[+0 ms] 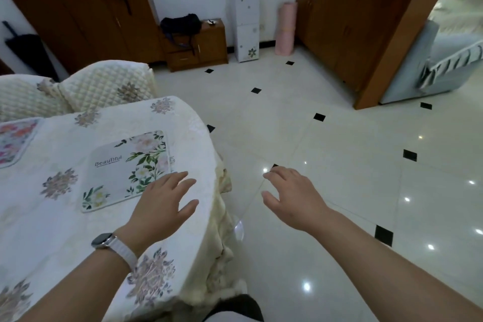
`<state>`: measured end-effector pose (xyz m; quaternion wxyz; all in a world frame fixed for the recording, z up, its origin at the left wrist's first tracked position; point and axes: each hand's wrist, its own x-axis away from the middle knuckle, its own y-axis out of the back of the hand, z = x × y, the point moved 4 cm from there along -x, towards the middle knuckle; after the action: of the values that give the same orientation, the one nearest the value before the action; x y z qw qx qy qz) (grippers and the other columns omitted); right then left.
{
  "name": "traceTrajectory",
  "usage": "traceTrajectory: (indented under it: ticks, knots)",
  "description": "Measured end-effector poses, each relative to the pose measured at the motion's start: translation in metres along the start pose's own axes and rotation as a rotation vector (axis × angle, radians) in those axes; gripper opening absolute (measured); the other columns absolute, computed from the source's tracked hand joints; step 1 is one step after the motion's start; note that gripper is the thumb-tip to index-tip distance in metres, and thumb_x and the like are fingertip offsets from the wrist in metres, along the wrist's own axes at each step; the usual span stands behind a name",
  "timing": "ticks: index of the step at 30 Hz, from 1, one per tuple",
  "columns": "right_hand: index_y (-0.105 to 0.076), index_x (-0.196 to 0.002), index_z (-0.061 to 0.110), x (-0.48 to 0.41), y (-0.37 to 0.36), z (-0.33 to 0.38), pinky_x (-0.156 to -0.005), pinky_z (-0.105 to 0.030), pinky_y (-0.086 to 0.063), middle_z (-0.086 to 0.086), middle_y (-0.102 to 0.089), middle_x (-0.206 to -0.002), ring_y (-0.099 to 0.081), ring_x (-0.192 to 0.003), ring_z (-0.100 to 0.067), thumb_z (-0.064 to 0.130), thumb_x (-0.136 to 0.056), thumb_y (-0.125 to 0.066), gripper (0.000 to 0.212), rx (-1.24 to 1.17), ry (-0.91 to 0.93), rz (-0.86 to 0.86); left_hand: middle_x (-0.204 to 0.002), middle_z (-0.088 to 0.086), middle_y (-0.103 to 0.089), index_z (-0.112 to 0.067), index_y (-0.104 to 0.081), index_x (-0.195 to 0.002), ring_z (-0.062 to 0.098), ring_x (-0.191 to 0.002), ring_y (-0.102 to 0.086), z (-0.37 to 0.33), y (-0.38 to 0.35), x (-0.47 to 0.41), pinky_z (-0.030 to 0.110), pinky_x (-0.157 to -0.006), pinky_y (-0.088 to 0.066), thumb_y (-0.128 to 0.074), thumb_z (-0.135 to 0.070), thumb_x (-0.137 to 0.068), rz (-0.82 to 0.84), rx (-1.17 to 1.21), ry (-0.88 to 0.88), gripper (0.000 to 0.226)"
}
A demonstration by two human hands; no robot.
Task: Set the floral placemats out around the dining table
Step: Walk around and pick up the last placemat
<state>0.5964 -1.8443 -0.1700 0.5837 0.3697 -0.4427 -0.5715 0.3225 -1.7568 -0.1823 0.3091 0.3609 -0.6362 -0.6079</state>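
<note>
A white placemat (122, 167) with green-and-white flowers and the word "Beautiful" lies flat near the rounded right edge of the dining table (52, 230), which wears a cream floral cloth. A second placemat (14, 140) with pink and red flowers lies at the left border of the view, partly cut off. My left hand (164, 201), with a watch on the wrist, hovers open by the near right corner of the white mat, fingers spread. My right hand (290, 197) is open over the floor, off the table's right side, holding nothing.
Two chairs with quilted cream covers (104, 86) stand at the table's far side. Glossy white floor tiles (339, 165) spread to the right. A low wooden cabinet (196, 47) with a black bag, a narrow white cabinet (244, 21), a pink roll and a wooden partition (352, 21) line the back.
</note>
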Motion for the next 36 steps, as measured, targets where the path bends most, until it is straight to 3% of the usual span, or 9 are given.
traceTrajectory:
  ticks: [9,13,18,27,36]
  knots:
    - [-0.046,-0.143,0.021,-0.08,-0.012,-0.025,-0.109,-0.038,-0.029,-0.001,-0.041,-0.15,-0.037,-0.135,-0.023,0.047,-0.097,-0.042,0.052,0.048,0.065,0.115,-0.138,0.002,-0.058,-0.024,-0.061,-0.128,0.028,-0.127,-0.053,-0.014,-0.059,-0.078,0.048,-0.099,-0.044,-0.039,-0.057,-0.089,0.053,0.101,0.008,0.056]
    - [-0.048,-0.14,0.023,-0.144,-0.014,-0.035,-0.106,-0.038,-0.034,0.001,-0.043,-0.147,-0.04,-0.133,-0.022,0.057,-0.086,-0.02,0.07,0.097,0.076,0.143,-0.135,0.002,-0.06,-0.023,-0.062,-0.126,0.027,-0.124,-0.055,0.01,-0.081,-0.126,0.046,-0.096,-0.045,-0.039,-0.055,-0.09,0.049,0.141,0.051,0.053]
    - [-0.045,-0.143,0.023,-0.219,-0.011,-0.024,-0.109,-0.037,-0.031,0.001,-0.04,-0.151,-0.036,-0.137,-0.02,0.059,-0.083,-0.013,0.077,0.183,0.158,0.214,-0.132,0.002,-0.062,-0.024,-0.063,-0.124,0.027,-0.122,-0.057,0.053,-0.099,-0.169,0.045,-0.095,-0.047,-0.04,-0.054,-0.09,0.066,0.167,0.114,0.051]
    - [-0.044,-0.143,0.022,-0.334,-0.014,0.026,-0.11,-0.039,-0.028,-0.001,-0.039,-0.152,-0.032,-0.14,-0.022,0.046,-0.097,-0.041,0.052,0.271,0.341,0.263,-0.13,0.004,-0.063,-0.022,-0.064,-0.124,0.03,-0.12,-0.058,0.134,-0.108,-0.191,0.048,-0.096,-0.046,-0.04,-0.053,-0.089,0.07,0.176,0.293,0.052]
    - [-0.042,-0.145,0.021,-0.384,-0.093,0.112,-0.106,-0.035,-0.034,0.001,-0.039,-0.152,-0.037,-0.135,-0.022,0.045,-0.099,-0.043,0.052,0.249,0.608,0.467,-0.134,0.006,-0.061,-0.019,-0.062,-0.127,0.03,-0.123,-0.055,0.183,-0.111,-0.135,0.047,-0.099,-0.042,-0.036,-0.054,-0.087,0.063,0.275,0.624,0.059]
